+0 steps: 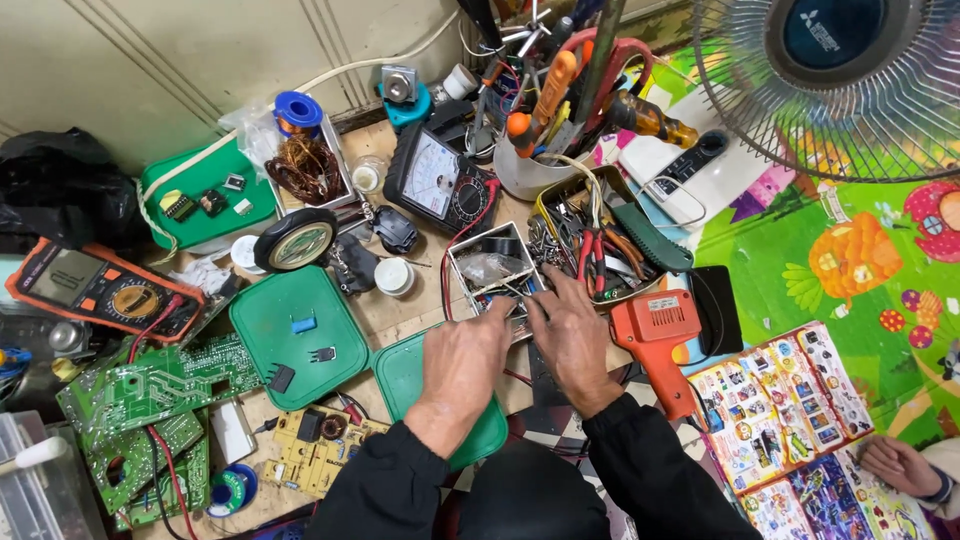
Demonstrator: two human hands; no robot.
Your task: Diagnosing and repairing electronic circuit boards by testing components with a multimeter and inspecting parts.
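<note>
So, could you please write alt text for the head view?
Two hands, left hand and right hand, reach into a small clear parts box on a cluttered workbench, among green lids, circuit boards, multimeters and an orange soldering gun.

Black long sleeves point(400, 480), seemingly plain fabric; both hands bare.

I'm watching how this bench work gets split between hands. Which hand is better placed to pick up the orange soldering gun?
Probably the right hand. It lies next to the orange soldering gun, just to that side. The left hand is farther off, over the green lid, and would have to cross the right.
</note>
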